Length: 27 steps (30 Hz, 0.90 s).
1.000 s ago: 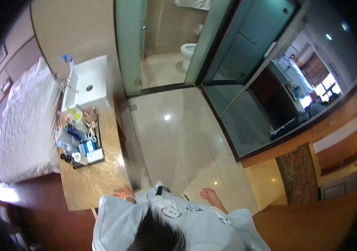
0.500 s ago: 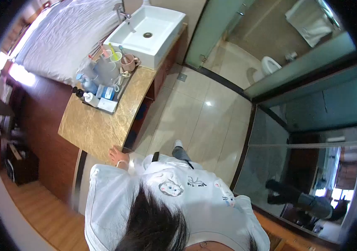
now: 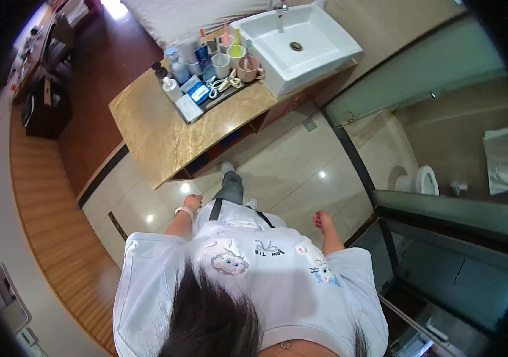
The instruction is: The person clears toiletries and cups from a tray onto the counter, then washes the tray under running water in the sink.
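Observation:
My left hand point(image 3: 193, 202) hangs just off the near corner of the brown marble counter point(image 3: 147, 134), with a pale band at the wrist. Its fingers are loosely curled and no object shows in them. On the other side of my white shirt, my right hand point(image 3: 321, 220) hangs over the floor tiles, also curled, with nothing visible in it. A dark tray point(image 3: 211, 108) on the counter carries a white pump bottle point(image 3: 172, 89), a blue bottle point(image 3: 178, 68), a blue-and-white packet point(image 3: 198, 93), a pink-brown mug point(image 3: 248, 69) and a white cup point(image 3: 220, 64). Neither hand touches these.
A white basin point(image 3: 301, 50) with a tap stands at the counter's far end. To the right are a glass door point(image 3: 408, 77), a toilet point(image 3: 426, 180) and a hanging towel point(image 3: 504, 157). Wood slat panelling point(image 3: 46, 226) lines the left side. A bed point(image 3: 188, 18) lies behind the counter.
My left hand has come off the counter's edge. My right hand has come into view. The view has turned, and the counter and basin now sit farther right and higher.

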Motion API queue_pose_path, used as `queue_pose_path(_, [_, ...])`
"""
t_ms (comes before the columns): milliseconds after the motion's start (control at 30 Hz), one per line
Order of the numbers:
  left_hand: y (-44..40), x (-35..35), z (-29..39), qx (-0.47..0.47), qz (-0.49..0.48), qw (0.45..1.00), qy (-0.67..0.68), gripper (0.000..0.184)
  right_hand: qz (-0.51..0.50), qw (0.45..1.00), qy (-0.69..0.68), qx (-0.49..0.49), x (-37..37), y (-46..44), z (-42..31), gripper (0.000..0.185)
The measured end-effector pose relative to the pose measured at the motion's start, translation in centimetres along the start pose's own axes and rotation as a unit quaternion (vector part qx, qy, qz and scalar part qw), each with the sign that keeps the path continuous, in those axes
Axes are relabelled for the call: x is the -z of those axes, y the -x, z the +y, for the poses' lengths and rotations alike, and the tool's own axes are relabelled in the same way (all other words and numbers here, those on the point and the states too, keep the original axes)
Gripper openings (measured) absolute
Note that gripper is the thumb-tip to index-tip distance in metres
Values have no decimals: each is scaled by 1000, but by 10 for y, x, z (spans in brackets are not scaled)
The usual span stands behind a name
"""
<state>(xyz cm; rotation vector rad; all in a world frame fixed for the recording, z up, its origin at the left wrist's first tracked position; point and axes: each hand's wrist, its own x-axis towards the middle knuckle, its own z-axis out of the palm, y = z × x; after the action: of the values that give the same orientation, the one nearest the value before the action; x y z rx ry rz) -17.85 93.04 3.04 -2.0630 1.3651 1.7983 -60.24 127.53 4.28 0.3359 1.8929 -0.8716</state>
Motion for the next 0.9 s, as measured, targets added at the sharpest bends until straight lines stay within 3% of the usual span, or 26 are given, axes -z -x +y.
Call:
queue_pose_path(33, [-5, 5, -6, -53, -29, 988, -143, 35, -11, 1000, 4, 1, -18, -3, -27, 21])
queue_pose_path(100, [-30, 21, -41, -153, -88, 892, -417, 39, -45, 999, 17, 19, -62, -2, -70, 23])
queue_pose_path(167, [-51, 23, -78, -198, -103, 901, -372, 42, -103, 993, 38, 34, -106, -1, -108, 24])
queue_pose_path(267, [-61, 23, -35, -118, 67, 957, -257, 38, -220, 970, 78, 69, -169, 24, -179, 23])
queue_pose_path(367, [-52, 35, 6, -18, 223, 963, -148, 34, -339, 893, 85, 284, -215, 95, -297, 36])
queue_pose_path(400, [-49, 41, 18, 16, 271, 956, -115, 33, -375, 859, 47, 346, -227, 147, -345, 37])
queue_pose_path(467, [-63, 54, 49, -41, 322, 940, -102, 30, -440, 735, 43, 514, -233, 246, -411, 39])
queue_pose_path(567, [-57, 73, 111, -75, 312, 945, -55, 25, -508, 462, 48, 725, -229, 359, -466, 45])
queue_pose_path(667, [-72, 69, 140, -129, 335, 933, 14, 25, -664, 287, 30, 689, -229, 409, -483, 41])
queue_pose_path(767, [-81, 58, 164, -149, 320, 933, 71, 26, -747, 241, 18, 620, -247, 415, -497, 37])
queue_pose_path(900, [-81, 40, 215, -156, 359, 919, 31, 47, -799, 235, -4, 553, -260, 405, -516, 31])
